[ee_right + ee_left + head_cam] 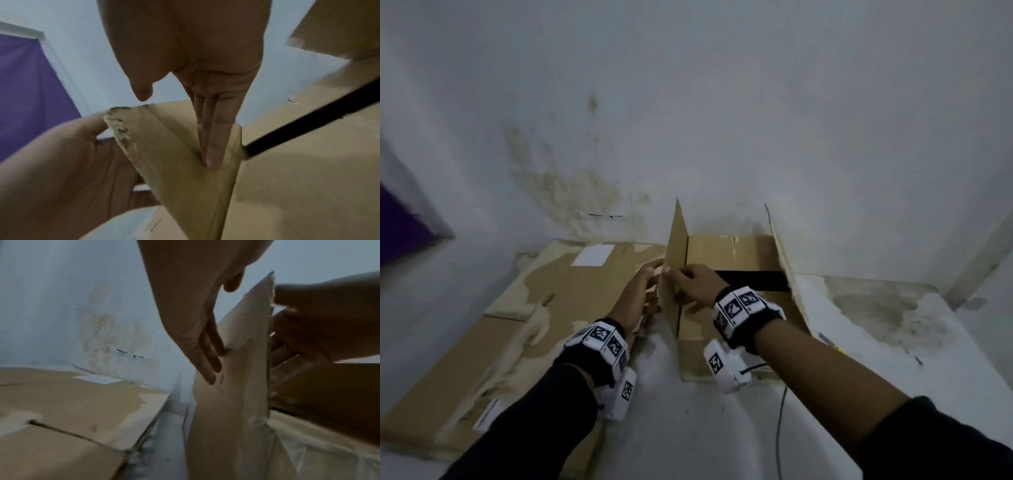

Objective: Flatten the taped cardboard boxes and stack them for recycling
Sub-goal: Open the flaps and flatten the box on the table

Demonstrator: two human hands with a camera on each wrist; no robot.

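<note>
Both arms reach forward in dark sleeves, each wrist carrying a white marker-patterned band. The left hand [650, 277] is held with its fingers [207, 360] straight and together, pressed flat against one face of an upright cardboard panel [675, 260]. The right hand [697, 279] lies with its fingers [211, 146] straight against the opposite face, thumb apart.

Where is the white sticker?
In the head view, the white rectangular sticker sits on the flattened brown cardboard, left of both hands, near the wall.
</note>
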